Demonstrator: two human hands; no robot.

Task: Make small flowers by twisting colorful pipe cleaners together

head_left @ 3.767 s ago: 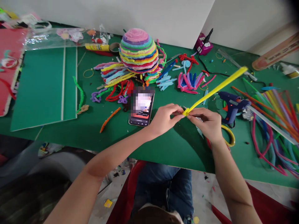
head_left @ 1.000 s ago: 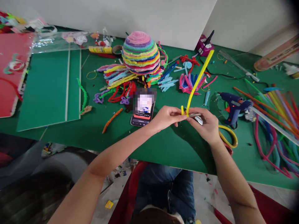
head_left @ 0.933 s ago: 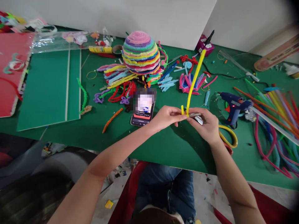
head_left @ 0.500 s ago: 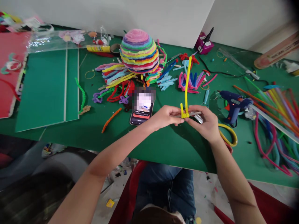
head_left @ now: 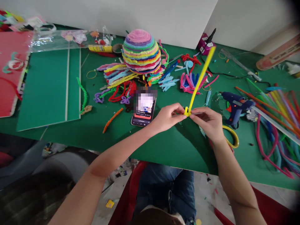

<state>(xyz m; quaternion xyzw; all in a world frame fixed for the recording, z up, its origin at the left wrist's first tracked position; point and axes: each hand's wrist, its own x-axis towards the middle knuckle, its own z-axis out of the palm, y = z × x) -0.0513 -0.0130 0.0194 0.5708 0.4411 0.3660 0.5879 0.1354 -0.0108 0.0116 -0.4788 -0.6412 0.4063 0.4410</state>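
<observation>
A long yellow pipe cleaner (head_left: pixel 199 80) slants up and to the right from between my two hands, above the green table (head_left: pixel 173 147). Its lower end is curled into a small loop at my fingertips. My left hand (head_left: pixel 167 117) pinches that loop from the left. My right hand (head_left: pixel 208 122) pinches it from the right, and a thin metal piece I cannot name shows between the fingers.
A phone (head_left: pixel 143 107) lies left of my hands. Behind it stands a rainbow pipe-cleaner dome (head_left: pixel 141 51) amid loose coloured pieces. A blue glue gun (head_left: pixel 234 103), yellow-handled scissors (head_left: pixel 231 139) and a heap of long pipe cleaners (head_left: pixel 276 115) lie at the right. A green board (head_left: pixel 47 84) lies at the left.
The pipe cleaner's free end has swung from upright back towards the right, and its short end has curled tighter into a loop. Both hands have stayed pinched at the same spot.
</observation>
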